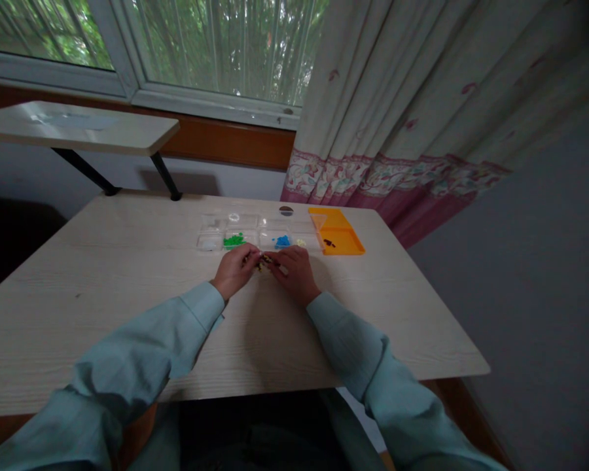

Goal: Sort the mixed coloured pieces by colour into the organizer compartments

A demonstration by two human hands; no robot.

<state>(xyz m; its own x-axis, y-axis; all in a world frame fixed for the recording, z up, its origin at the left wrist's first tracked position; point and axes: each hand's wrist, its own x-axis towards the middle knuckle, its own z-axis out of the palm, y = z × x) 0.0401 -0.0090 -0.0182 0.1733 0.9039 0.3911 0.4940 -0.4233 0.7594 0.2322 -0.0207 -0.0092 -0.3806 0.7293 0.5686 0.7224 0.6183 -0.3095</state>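
My left hand (236, 268) and my right hand (295, 271) meet above the table, fingers closed around a small cluster of dark and yellow pieces (265, 261). What the cluster forms is too small to make out. Just beyond my hands lies a clear compartment tray (211, 226). Green pieces (234, 241) fill one of its near compartments, and blue pieces (282, 241) lie in another. Pale yellow pieces (301, 243) sit near its right end. To the right, an orange tray (343, 232) holds a few dark brown pieces (329, 243).
The light wooden table (127, 261) spreads out around my forearms. A raised white shelf (78, 127) on black legs stands at the back left. A dark round object (285, 210) lies behind the clear tray. A curtain (373, 131) hangs beyond the table's back right edge, beside a window.
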